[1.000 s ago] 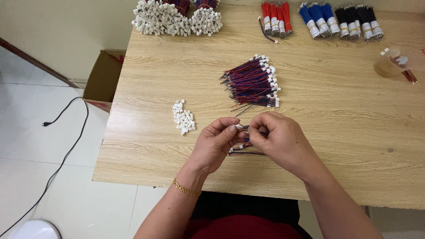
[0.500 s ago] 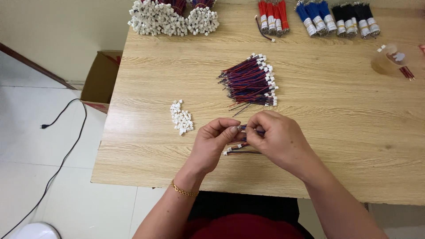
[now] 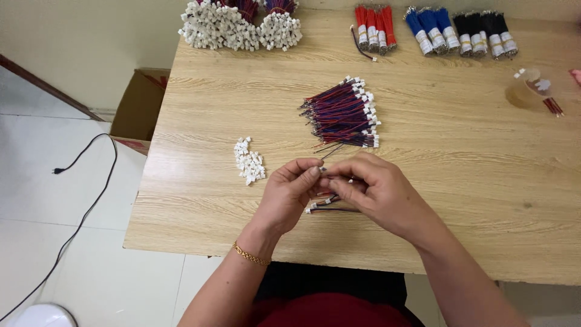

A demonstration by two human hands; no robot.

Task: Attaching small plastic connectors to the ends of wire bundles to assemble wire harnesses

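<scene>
Two hands meet near the tabletop's [image 3: 472,200] front edge — the left hand [image 3: 289,194] and right hand [image 3: 376,189] both pinch one thin wire lead [image 3: 330,201] between their fingertips. Beyond them lies a bundle of red-and-blue leads [image 3: 340,115]; a small heap of white connectors [image 3: 249,160] sits toward the left edge.

Wooden table [image 3: 460,181], white tiled floor [image 3: 54,139] (black cable [image 3: 91,181])
</scene>
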